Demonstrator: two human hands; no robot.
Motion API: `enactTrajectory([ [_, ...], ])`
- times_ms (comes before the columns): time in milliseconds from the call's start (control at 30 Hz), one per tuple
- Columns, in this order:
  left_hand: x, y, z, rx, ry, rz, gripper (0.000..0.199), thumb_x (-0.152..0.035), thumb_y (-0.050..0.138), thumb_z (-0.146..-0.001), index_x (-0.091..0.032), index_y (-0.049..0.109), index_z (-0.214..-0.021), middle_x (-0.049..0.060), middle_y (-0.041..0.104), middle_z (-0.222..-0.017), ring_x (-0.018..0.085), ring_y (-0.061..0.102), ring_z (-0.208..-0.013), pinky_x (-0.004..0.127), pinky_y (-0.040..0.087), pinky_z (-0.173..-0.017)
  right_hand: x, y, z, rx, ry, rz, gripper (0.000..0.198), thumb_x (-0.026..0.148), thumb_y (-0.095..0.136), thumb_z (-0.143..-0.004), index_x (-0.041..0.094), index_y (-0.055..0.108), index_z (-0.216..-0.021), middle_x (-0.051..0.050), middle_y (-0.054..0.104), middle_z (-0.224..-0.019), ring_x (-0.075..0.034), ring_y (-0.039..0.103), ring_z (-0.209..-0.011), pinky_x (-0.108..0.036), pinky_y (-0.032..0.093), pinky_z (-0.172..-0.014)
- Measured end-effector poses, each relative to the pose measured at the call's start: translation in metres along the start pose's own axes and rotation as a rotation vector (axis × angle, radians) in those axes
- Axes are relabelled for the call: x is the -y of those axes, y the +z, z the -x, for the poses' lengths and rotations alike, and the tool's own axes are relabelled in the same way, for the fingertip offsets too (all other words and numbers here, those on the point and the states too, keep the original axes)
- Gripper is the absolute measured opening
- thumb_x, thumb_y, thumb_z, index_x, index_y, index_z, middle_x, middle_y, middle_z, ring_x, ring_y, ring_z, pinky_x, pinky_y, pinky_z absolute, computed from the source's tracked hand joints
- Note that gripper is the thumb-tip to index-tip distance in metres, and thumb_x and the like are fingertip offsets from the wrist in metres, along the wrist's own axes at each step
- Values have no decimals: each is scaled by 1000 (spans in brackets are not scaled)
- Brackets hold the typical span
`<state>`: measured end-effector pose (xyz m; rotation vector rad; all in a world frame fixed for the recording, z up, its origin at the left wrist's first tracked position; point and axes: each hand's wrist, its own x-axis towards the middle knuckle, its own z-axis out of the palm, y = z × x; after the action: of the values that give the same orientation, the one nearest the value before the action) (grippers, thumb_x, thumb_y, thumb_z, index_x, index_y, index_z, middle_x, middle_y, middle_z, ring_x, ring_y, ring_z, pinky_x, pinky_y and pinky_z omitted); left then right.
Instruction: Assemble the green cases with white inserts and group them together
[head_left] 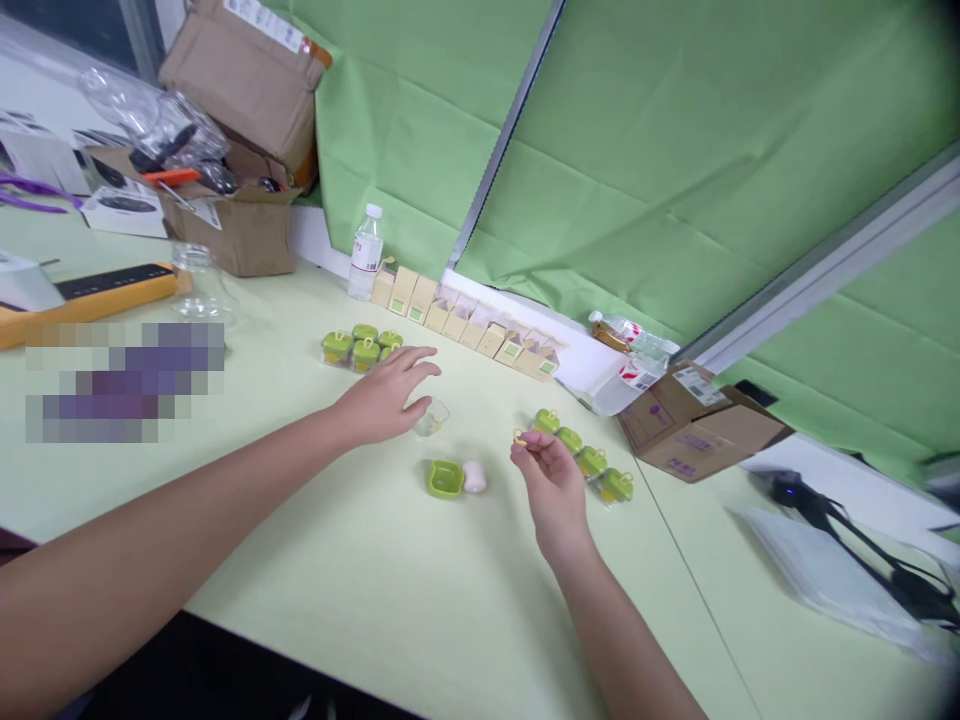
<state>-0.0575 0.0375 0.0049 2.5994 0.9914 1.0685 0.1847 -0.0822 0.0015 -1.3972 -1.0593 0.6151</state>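
My left hand (384, 397) is open, fingers spread above the table beside a small clear plastic container (432, 420). My right hand (556, 490) pinches a small yellow loop-shaped piece (518, 438) between thumb and fingertips. Between the hands, a green lid (445, 480) lies with its hollow side up. A small pale pink, rounded object (474, 477) touches its right side. Behind my right hand stands a row of small clear boxes with green lids (592, 461) and yellow loops. A similar cluster of green-lidded boxes (365, 352) is partly covered by my left hand.
A row of small beige cartons (472, 325) lines the table's back, beside a water bottle (366, 253). Cardboard boxes stand at left (251, 230) and right (690, 420). A clear jar (196, 285) and yellow-black power strip (112, 290) lie left; a plastic bag (817, 570) lies right.
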Motion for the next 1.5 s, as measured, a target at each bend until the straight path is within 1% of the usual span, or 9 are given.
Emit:
enactTrajectory([
  [233,8,8,3,66,-82,-50,36,-29,50,-92,-21,55,-127,10,39,-153,32,36,-142,52,39,-112,4,-2,-3,-43,316,-330,26,30,82,-66,24,63,-83,2,60,-88,-15,59,-82,-32,56,-81],
  [400,3,9,3,-28,-15,59,25,-27,49,-93,-21,61,-114,9,53,-141,27,49,-131,44,44,-105,4,-3,-3,-40,361,-404,25,32,80,-68,22,65,-85,-1,66,-86,-16,62,-83,-31,56,-77],
  [500,-5,2,3,-39,21,150,19,-33,55,-91,-20,63,-101,7,64,-119,22,62,-106,34,50,-88,4,-2,-3,-33,358,-410,24,36,80,-70,21,66,-83,1,62,-74,-16,61,-76,-31,57,-76],
  [633,-22,-9,5,210,60,233,35,-52,66,-83,-20,65,-97,3,67,-89,15,60,-72,27,44,-67,4,-1,-2,-27,354,-378,25,39,78,-73,21,69,-87,2,60,-70,-14,60,-73,-30,57,-76],
  [733,-34,-12,8,423,84,202,51,-59,71,-74,-23,65,-110,2,69,-92,18,63,-77,27,42,-66,3,-1,-2,-25,348,-365,26,40,78,-73,21,69,-88,1,62,-74,-14,61,-74,-30,57,-75],
  [867,-40,-7,11,546,117,154,50,-52,74,-70,-25,65,-111,3,70,-105,23,65,-91,28,42,-71,0,0,-3,-45,326,-302,29,38,81,-70,22,68,-91,0,63,-83,-15,61,-76,-31,57,-75],
  [1100,-39,-3,12,487,133,163,30,-31,67,-73,-25,61,-101,-1,67,-96,19,63,-85,27,41,-67,-7,2,-2,10,69,-83,25,38,76,-79,24,68,-97,2,61,-81,-15,60,-77,-35,54,-82],
  [1300,-41,-10,9,355,175,175,36,-26,64,-74,-22,57,-108,2,62,-105,18,61,-87,27,43,-72,4,4,15,102,-363,190,10,28,69,-87,25,69,-98,-4,70,-95,-20,65,-90,-37,52,-84],
  [1500,-47,-6,11,337,244,229,42,-26,66,-75,-22,57,-116,4,62,-110,20,62,-93,28,46,-76,20,7,28,280,-803,493,24,9,62,-88,27,68,-102,-3,74,-91,-21,65,-83,-40,52,-79],
])
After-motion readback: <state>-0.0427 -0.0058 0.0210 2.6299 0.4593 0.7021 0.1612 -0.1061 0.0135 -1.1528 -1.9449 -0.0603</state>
